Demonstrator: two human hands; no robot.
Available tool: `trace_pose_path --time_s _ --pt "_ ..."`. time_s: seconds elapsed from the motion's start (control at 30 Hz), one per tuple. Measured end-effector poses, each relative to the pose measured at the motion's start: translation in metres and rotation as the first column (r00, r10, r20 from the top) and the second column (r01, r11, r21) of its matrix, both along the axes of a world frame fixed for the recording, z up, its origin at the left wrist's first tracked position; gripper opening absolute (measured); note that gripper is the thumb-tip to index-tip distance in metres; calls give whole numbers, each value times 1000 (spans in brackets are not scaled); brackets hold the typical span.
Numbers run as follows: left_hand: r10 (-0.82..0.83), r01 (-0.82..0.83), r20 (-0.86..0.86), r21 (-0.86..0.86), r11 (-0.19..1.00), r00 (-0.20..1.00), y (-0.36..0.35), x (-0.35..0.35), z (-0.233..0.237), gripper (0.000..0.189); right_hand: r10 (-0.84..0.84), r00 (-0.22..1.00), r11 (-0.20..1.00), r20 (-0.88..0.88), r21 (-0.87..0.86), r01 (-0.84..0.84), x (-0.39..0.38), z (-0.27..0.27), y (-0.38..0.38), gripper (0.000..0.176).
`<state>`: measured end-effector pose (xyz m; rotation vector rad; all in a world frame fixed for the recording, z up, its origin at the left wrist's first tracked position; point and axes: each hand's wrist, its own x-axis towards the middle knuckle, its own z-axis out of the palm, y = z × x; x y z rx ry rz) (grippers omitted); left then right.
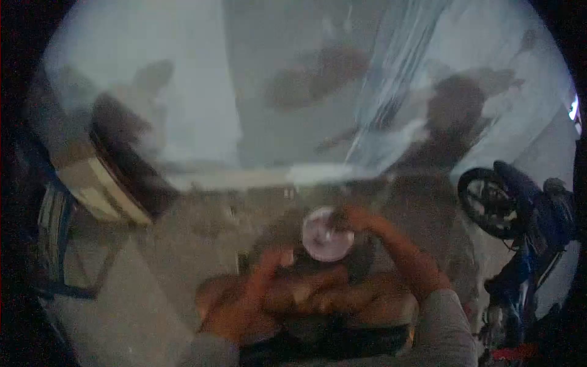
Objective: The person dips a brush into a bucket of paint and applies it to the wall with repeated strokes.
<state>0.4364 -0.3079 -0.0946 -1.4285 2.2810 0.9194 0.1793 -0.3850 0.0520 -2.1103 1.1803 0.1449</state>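
A round, pale pinkish-white container, like a bowl or bucket (328, 235), stands in front of my crossed legs. My right hand (350, 219) is at its upper right rim, its fingers smeared by motion; whatever it may hold cannot be made out. To the lower left of the container is my left hand (278, 260), blurred too, with a small light patch at its fingertips. A gap shows between my left hand and the container. The inside of the container is too blurred to read.
A motorcycle (526, 226) stands at the right. At the left are a cream and brown box-like piece (101, 189) and a blue-framed chair or rack (58, 244). A pale wall (195, 92) with shadows rises beyond the grey floor (131, 293).
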Motion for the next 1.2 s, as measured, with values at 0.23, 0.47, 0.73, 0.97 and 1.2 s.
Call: trace_pose_path --time_s 0.23,0.47,0.73,0.97,1.2 --pt "18 -17 18 -95 995 1000 -25 39 11 45 67 926 992 -371 -74 -102 43 26 4 51" --pt "201 -200 149 -16 980 968 14 49 12 45 124 989 964 -82 -228 -140 -4 -39 26 56" --pt "405 -403 -21 -156 902 914 -44 14 45 40 -188 982 978 -18 -91 185 -39 -27 32 54" --pt "459 -457 74 -37 889 885 4 3 114 44 -185 983 973 7 -137 184 -35 -24 14 46" --pt "499 -487 -367 133 863 785 -23 40 81 41 -241 970 963 9 -125 240 -5 -11 26 44"
